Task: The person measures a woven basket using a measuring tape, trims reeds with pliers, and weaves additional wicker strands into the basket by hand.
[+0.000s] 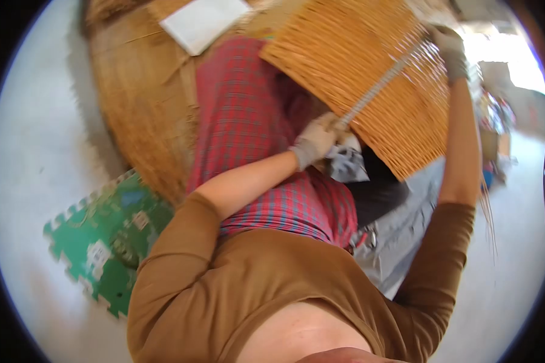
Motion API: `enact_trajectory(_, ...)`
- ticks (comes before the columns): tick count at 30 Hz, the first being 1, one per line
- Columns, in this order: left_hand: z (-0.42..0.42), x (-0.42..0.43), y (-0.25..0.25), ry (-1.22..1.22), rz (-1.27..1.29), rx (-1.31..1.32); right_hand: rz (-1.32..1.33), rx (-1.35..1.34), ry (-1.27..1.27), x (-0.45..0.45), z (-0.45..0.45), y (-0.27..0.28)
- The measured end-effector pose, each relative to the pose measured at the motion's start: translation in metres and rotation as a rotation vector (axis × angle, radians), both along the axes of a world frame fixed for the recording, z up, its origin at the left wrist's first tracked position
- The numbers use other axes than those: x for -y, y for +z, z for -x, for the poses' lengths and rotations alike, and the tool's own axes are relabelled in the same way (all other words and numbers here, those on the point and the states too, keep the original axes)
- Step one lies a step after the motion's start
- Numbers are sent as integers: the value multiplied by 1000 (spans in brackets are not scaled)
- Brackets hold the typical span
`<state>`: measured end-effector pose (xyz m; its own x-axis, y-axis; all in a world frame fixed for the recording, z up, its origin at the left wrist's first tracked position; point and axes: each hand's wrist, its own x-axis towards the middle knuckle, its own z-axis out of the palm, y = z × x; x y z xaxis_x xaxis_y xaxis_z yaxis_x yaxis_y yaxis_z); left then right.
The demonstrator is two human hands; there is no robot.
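A woven wicker panel (369, 66) lies tilted over my lap, its near edge over my legs. A narrow pale strip, which looks like a measuring tape (378, 85), runs diagonally across it. My left hand (318, 140), in a light glove, is closed on the strip's lower end at the panel's near edge. At the far right edge my right hand (449, 49), gloved too, grips the other end. Motion blurs its fingers. Just below my left hand is a crumpled grey-and-white bundle (348, 160), partly hidden by the panel.
Brown cardboard (139, 91) is spread at the left, with a white flat sheet (204, 23) on it. A green foam mat (109, 242) with jagged edges lies lower left. Grey sheeting (399, 236) is beside my right leg. Long loose strands (487, 218) hang near my right arm.
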<state>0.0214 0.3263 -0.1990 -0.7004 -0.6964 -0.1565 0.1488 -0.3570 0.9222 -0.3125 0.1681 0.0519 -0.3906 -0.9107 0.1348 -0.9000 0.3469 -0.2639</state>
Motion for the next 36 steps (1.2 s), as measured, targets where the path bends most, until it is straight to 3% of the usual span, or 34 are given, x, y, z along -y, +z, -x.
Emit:
enact_trajectory(1, 2, -1, 3, -18, -130, -13, 70, -132, 66, -11, -9, 3)
enact_trajectory(2, 6, -3, -4, -43, -59, 45, 56, -145, -69, -21, -38, 13)
enact_trajectory(3, 6, -4, -1, -72, -157, -59, 48, -144, -195, -27, -61, 20)
enact_trajectory(4, 7, -2, -2, -90, 13, -29, 43, -159, -226, -35, -60, 20)
enact_trajectory(5, 8, -1, -1, -111, 13, -38, 68, -112, -234, -34, -54, 17)
enact_trajectory(8, 8, 0, 2, -130, -129, -21, 95, -35, -234, -33, -37, 9)
enact_trajectory(20, 1, 6, 7, -124, -132, -21, 132, 82, -125, -27, -15, -2)
enact_trajectory(22, 1, 6, 9, -118, -119, -3, 187, -179, -314, -21, -10, -6)
enact_trajectory(23, 1, 6, 10, -112, -106, 14, 186, -179, -314, -17, 3, -7)
enact_trajectory(26, 0, 7, 10, -123, -127, 17, 84, -111, -163, -6, 30, -13)
enact_trajectory(28, 3, 2, 2, -99, -101, 19, 184, 239, -116, -7, 36, -22)
enact_trajectory(36, 19, -19, 2, -88, -120, -6, 314, -89, -112, -35, 16, -20)
